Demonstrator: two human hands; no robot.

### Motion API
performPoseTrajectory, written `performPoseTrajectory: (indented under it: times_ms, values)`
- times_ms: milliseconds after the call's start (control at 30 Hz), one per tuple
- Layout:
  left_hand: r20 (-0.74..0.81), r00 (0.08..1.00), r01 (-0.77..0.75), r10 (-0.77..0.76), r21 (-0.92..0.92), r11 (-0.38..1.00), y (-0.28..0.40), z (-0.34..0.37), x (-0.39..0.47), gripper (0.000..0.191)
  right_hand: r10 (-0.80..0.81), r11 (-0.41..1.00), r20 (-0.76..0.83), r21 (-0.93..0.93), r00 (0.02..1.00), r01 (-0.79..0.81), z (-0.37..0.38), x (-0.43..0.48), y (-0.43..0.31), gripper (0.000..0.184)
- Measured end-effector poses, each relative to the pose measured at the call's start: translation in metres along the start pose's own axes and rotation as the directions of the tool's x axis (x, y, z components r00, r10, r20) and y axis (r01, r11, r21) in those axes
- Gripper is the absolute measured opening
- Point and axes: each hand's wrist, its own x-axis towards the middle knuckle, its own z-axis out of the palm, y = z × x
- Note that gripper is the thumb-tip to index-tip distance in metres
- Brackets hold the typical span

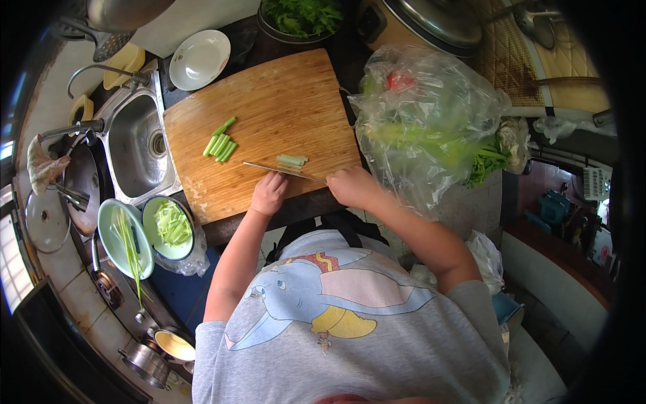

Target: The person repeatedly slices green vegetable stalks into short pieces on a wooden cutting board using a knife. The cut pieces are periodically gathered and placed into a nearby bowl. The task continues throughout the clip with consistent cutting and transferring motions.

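My right hand (351,186) grips the handle of a kitchen knife (282,169) at the near edge of a wooden cutting board (267,106). The thin blade points left across the board. My left hand (270,193) rests at the board's near edge, its bent fingertips close against the blade. What lies under those fingertips is hidden. Just beyond the blade are a few pale green cut celery pieces (291,160). Farther left, several short celery sticks (219,146) lie together in a small group.
Left of the board are a steel sink (136,146), an enamel bowl of sliced celery (171,227) and a pale green basin (108,237) with scallions (126,242). A white plate (199,59) stands behind. On the right, a clear plastic bag (429,111) of vegetables touches the board's side.
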Motion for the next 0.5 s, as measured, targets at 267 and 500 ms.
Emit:
performPoseTrajectory:
  times_ms: [267,500]
  values:
    - [0.004,1.0,0.003,-0.003,0.001,1.0,0.0,0.0,0.0,0.025,0.064,0.995,0.133,0.063,0.989,-0.073,0.006,0.014,-0.004,0.012]
    - [-0.022,1.0,-0.001,0.002,0.022,1.0,0.002,-0.001,0.005,0.029,0.126,0.978,0.081,0.16,0.989,-0.138,0.009,0.015,0.005,0.018]
